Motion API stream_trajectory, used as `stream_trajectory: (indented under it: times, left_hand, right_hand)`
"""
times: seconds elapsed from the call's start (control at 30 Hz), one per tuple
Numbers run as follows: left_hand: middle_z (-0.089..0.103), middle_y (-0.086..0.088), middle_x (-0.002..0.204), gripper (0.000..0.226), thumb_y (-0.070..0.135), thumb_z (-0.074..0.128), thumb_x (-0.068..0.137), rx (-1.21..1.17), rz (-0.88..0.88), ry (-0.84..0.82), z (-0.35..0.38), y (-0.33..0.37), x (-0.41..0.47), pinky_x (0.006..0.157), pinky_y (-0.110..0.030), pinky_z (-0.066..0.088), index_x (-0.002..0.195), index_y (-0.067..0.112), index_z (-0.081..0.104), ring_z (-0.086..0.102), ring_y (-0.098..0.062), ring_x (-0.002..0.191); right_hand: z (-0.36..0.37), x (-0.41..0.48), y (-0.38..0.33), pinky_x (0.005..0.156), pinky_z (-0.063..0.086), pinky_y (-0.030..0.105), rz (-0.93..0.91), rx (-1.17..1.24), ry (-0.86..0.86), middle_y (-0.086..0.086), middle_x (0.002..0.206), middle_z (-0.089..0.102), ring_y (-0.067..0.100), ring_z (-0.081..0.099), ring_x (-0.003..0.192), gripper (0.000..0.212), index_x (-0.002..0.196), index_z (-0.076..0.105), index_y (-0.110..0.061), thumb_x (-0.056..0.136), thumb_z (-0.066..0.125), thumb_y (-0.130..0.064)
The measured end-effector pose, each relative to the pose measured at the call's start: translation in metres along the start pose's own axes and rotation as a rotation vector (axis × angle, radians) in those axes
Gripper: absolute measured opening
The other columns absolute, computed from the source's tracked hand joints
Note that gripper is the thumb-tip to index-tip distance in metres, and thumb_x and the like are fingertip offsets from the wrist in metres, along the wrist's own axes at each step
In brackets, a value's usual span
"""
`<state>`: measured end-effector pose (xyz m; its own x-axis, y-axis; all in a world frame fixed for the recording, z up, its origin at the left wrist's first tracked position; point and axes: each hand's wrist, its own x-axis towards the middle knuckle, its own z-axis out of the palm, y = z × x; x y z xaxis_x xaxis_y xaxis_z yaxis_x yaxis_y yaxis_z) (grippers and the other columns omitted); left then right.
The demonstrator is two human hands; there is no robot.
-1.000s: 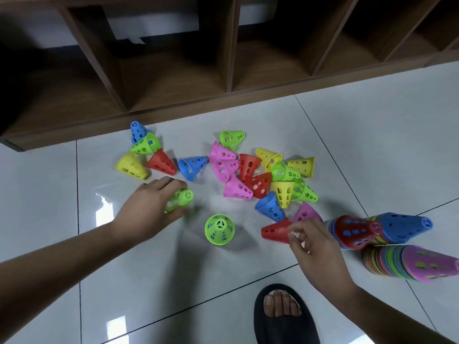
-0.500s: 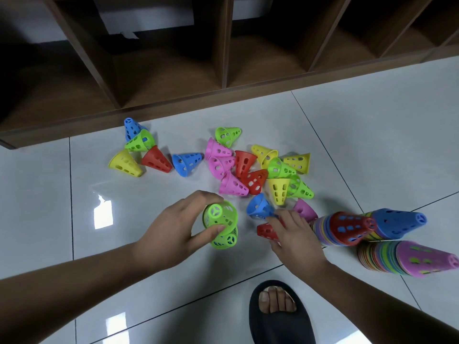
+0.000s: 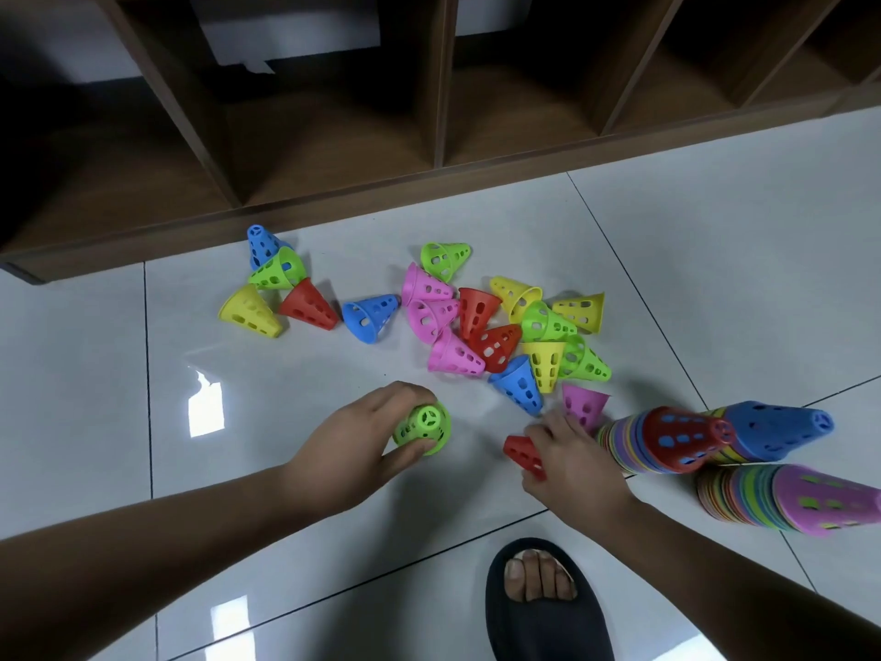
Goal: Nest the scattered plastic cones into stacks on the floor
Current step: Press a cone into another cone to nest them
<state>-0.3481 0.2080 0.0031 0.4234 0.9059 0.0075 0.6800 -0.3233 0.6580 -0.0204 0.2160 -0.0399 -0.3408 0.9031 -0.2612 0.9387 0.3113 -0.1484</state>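
Reference landmark: black slipper [image 3: 548, 608], worn on a foot at the near edge of the white tiled floor [image 3: 229, 474].

Left hand [image 3: 353, 446]: positioned beyond and to the left of the slipper. Fingers and thumb are curled round a green cone [image 3: 424, 424], which stands on the floor with its narrow tip facing up. Thumb is on the near side, fingers on the far side.

Right hand [image 3: 572, 455]: directly beyond the slipper. Fingers are bent down over a red cone [image 3: 522, 450] that lies on its side on the floor; the hand holds it, with only the cone's left part showing.

Stacks: three lie on their sides beyond and to the right of the slipper. The red-capped stack [image 3: 677, 438] is just beside the right hand, the blue-capped stack [image 3: 777, 429] lies behind it, and the pink-capped stack [image 3: 801, 500] is nearest the right edge.

Loose cones: a loose cluster [image 3: 496, 343] of pink, red, yellow, green and blue cones lies farther beyond the slipper. A single blue cone [image 3: 369, 314] lies to the left of that cluster. A group of four [image 3: 310, 305], blue, green, yellow and red, lies farther left.

Wooden shelf unit [image 3: 429, 174]: farthest from the slipper, along the floor's far edge.
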Motion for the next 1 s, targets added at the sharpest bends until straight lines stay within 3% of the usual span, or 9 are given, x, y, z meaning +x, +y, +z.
stream_trajectory:
  times: [0.1, 0.2, 0.27, 0.43, 0.5, 0.57, 0.7, 0.87, 1.0]
  left_hand:
    - [0.059, 0.021, 0.135, 0.045, 0.046, 0.069, 0.101, -0.003, -0.031, -0.011, 0.005, -0.01, 0.0, 0.092, -0.036, 0.056, 0.141, 0.035, 0.053, 0.064, -0.009, 0.113]
    - [0.06, 0.021, 0.137, 0.048, 0.046, 0.072, 0.099, -0.035, -0.039, -0.02, 0.006, -0.012, 0.003, 0.094, -0.034, 0.056, 0.142, 0.037, 0.053, 0.064, -0.007, 0.113]
    - [0.056, 0.02, 0.144, 0.055, 0.045, 0.076, 0.097, -0.034, 0.004, -0.059, 0.002, -0.015, 0.003, 0.099, -0.03, 0.055, 0.145, 0.036, 0.051, 0.062, -0.007, 0.12]
    - [0.051, 0.014, 0.151, 0.066, 0.047, 0.076, 0.094, 0.066, 0.041, -0.089, -0.026, -0.044, 0.001, 0.107, -0.026, 0.05, 0.152, 0.031, 0.048, 0.055, -0.01, 0.135]
    - [0.053, 0.012, 0.146, 0.062, 0.047, 0.075, 0.092, 0.113, 0.016, -0.063, -0.038, -0.06, 0.001, 0.105, -0.029, 0.051, 0.147, 0.03, 0.051, 0.056, -0.012, 0.132]
    - [0.057, 0.008, 0.141, 0.059, 0.042, 0.078, 0.09, 0.175, -0.008, -0.024, -0.049, -0.076, 0.002, 0.101, -0.031, 0.052, 0.142, 0.027, 0.056, 0.059, -0.017, 0.127]
    - [0.062, 0.001, 0.135, 0.055, 0.045, 0.071, 0.088, 0.288, -0.047, 0.081, -0.073, -0.109, 0.007, 0.098, -0.04, 0.054, 0.136, 0.019, 0.062, 0.064, -0.029, 0.117]
    - [0.056, -0.003, 0.145, 0.073, 0.019, 0.09, 0.075, 0.465, -0.174, 0.08, -0.1, -0.144, 0.009, 0.099, -0.049, 0.052, 0.14, 0.025, 0.058, 0.054, -0.035, 0.13]
    - [0.043, -0.009, 0.16, 0.084, 0.023, 0.09, 0.076, 0.571, -0.323, 0.058, -0.113, -0.158, 0.01, 0.104, -0.06, 0.047, 0.15, 0.026, 0.051, 0.036, -0.037, 0.149]
  right_hand:
    - [-0.012, 0.001, -0.011, 0.087, 0.059, 0.04, 0.075, 0.227, -0.015, 0.001, 0.118, 0.06, 0.025, 0.063, 0.114, 0.04, 0.108, 0.065, -0.025, 0.076, 0.065, -0.049]
    - [-0.041, 0.003, -0.031, 0.087, 0.054, 0.032, 0.119, 0.627, 0.054, -0.013, 0.108, 0.063, 0.009, 0.063, 0.102, 0.037, 0.11, 0.066, -0.035, 0.078, 0.08, -0.046]
    - [-0.066, 0.006, -0.05, 0.09, 0.054, 0.03, 0.099, 0.83, 0.103, -0.015, 0.11, 0.068, 0.009, 0.066, 0.103, 0.04, 0.115, 0.066, -0.036, 0.081, 0.082, -0.05]
    - [-0.104, 0.018, -0.091, 0.1, 0.057, 0.045, -0.016, 1.122, 0.128, -0.003, 0.115, 0.075, 0.019, 0.071, 0.111, 0.038, 0.125, 0.064, -0.025, 0.093, 0.083, -0.034]
    - [-0.105, 0.024, -0.102, 0.103, 0.054, 0.041, -0.054, 1.123, 0.102, -0.007, 0.116, 0.075, 0.016, 0.07, 0.113, 0.038, 0.125, 0.064, -0.028, 0.092, 0.083, -0.031]
    - [-0.099, 0.028, -0.107, 0.104, 0.049, 0.028, -0.062, 1.051, 0.084, -0.014, 0.116, 0.073, 0.008, 0.065, 0.115, 0.038, 0.123, 0.063, -0.032, 0.091, 0.084, -0.033]
    - [-0.085, 0.035, -0.107, 0.093, 0.04, 0.005, -0.057, 0.88, 0.0, -0.022, 0.122, 0.068, -0.008, 0.057, 0.117, 0.045, 0.126, 0.062, -0.036, 0.088, 0.085, -0.036]
    - [-0.065, 0.036, -0.101, 0.105, 0.047, 0.023, -0.08, 0.752, -0.105, -0.02, 0.128, 0.065, 0.0, 0.057, 0.123, 0.046, 0.13, 0.059, -0.04, 0.089, 0.08, -0.043]
    - [-0.058, 0.034, -0.091, 0.105, 0.039, 0.011, -0.097, 0.723, -0.06, -0.025, 0.131, 0.061, -0.009, 0.051, 0.124, 0.048, 0.135, 0.061, -0.037, 0.091, 0.079, -0.032]
